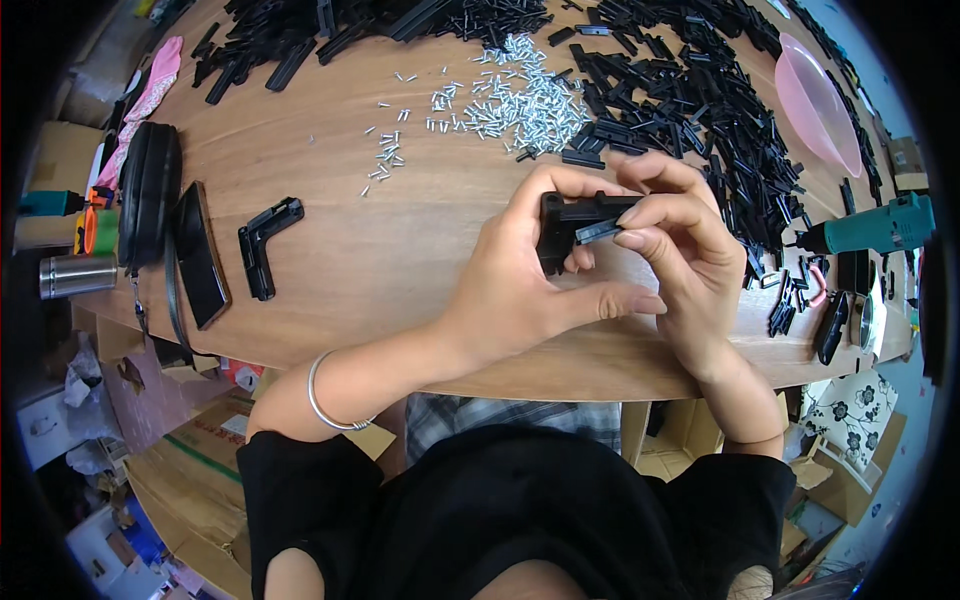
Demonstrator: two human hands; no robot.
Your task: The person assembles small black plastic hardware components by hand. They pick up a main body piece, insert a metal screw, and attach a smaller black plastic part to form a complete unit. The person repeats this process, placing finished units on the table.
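My left hand (525, 285) grips a black L-shaped plastic bracket (562, 222) just above the wooden table (400, 270). My right hand (675, 240) pinches a small black plastic strip (598, 232) against the bracket's side arm. Both hands meet over the table's near edge, right of centre. A silver bangle (325, 395) circles my left wrist. Another black L-shaped bracket (265, 240) lies flat on the table to the left, apart from my hands.
A heap of small silver screws (520, 100) lies beyond my hands. Piles of black plastic parts (700, 110) cover the back and right. A pink bowl (815, 100) and a teal power screwdriver (875, 228) sit at right. A phone (200, 255), black pouch (150, 190) and steel cup (75, 275) sit left.
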